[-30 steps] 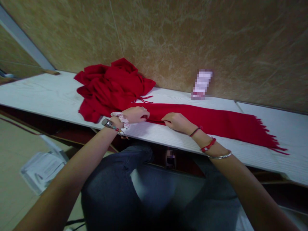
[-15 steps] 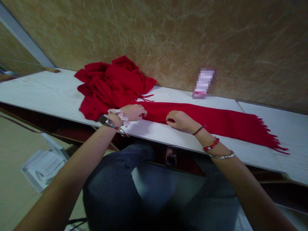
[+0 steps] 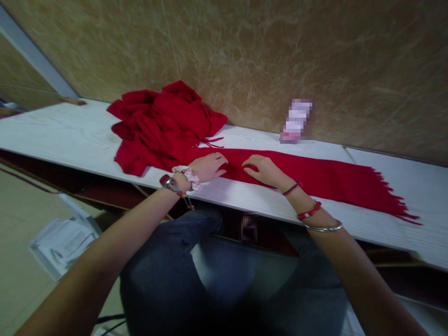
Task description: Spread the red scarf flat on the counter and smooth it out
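Observation:
A red fringed scarf (image 3: 329,179) has one end laid flat in a long strip along the white tabletop, its fringe to the right. The rest of the red cloth is a crumpled heap (image 3: 161,121) at the left; whether heap and strip are one piece I cannot tell. My left hand (image 3: 208,167) rests on the strip near the heap, fingers stretched and apart. Just to its right, my right hand (image 3: 264,170) touches the strip with curved, parted fingers. Neither hand grips the cloth.
The long white tabletop (image 3: 52,135) runs against a brown marbled wall (image 3: 245,60). A blurred-out pinkish card-like item (image 3: 297,120) leans at the wall. Dark shelf space lies under the tabletop. A whitish tray-like object (image 3: 66,247) is low at the left.
My left hand has moved right, nearer my right hand, and its fingers have opened out from a curl. My right hand's fingers have also loosened. The scarf looks much the same.

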A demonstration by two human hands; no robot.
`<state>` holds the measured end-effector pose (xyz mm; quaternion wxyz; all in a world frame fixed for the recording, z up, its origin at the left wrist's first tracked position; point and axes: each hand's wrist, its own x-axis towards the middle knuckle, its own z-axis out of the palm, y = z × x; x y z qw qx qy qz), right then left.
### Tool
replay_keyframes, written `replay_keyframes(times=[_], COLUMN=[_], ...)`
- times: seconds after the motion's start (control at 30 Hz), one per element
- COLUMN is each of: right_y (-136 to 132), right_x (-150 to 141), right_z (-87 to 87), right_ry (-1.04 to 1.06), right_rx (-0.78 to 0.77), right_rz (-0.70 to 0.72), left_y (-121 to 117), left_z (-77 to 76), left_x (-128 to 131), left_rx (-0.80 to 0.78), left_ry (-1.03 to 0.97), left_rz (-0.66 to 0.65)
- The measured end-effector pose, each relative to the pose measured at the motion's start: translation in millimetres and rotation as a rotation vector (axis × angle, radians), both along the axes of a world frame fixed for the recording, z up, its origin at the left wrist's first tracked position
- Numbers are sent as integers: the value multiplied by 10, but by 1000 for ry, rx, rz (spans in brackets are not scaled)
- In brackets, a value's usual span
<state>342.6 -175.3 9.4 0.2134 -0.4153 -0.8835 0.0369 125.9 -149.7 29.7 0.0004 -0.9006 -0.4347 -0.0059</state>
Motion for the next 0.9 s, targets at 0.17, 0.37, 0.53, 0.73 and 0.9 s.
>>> replay_keyframes(times=[0.17,0.37,0.53,0.73,0.9], right_y=[22,-58,-141,-161,-165], right_x=[95,128,123,125,134], right_z=[-208,-276,-243,-177,-157], right_ry=[-143,-218,-215,-175,-208], right_rx=[-87,-117,-115,-173,-162], right_rz=[-194,-177,-200,-252,-350], left_y=[-17,36,-5,-79,-60], left_z=[-260,-278,-262,-272,-246], left_x=[111,57,126,287,293], left_rx=[-64,-176,-93,-154,-214], left_ry=[29,79,70,72,102], left_rz=[55,79,24,-52,12])
